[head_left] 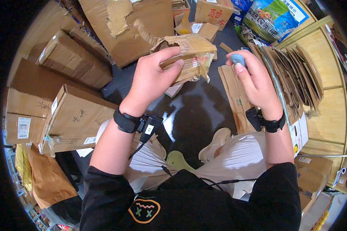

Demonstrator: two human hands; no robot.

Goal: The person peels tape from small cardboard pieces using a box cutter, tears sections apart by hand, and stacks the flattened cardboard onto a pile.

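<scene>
Head view: a torn brown carton [194, 57] is at twelve o'clock, its near-left side gripped by the left hand [153, 73]. Toward two o'clock, the right hand [255, 80] is curled around a small light-blue tool [238, 59], near upright flattened cardboard sheets [293, 75]. One taped cardboard box [81, 120] stands at nine o'clock.

They wear a black short-sleeved shirt [212, 204] with an orange-outlined print [144, 211], pale trousers [243, 152] and shoes [216, 143]; behind the left hand [156, 73] and right hand [252, 79] sit black straps [124, 121], the left with a cable [137, 149].
</scene>
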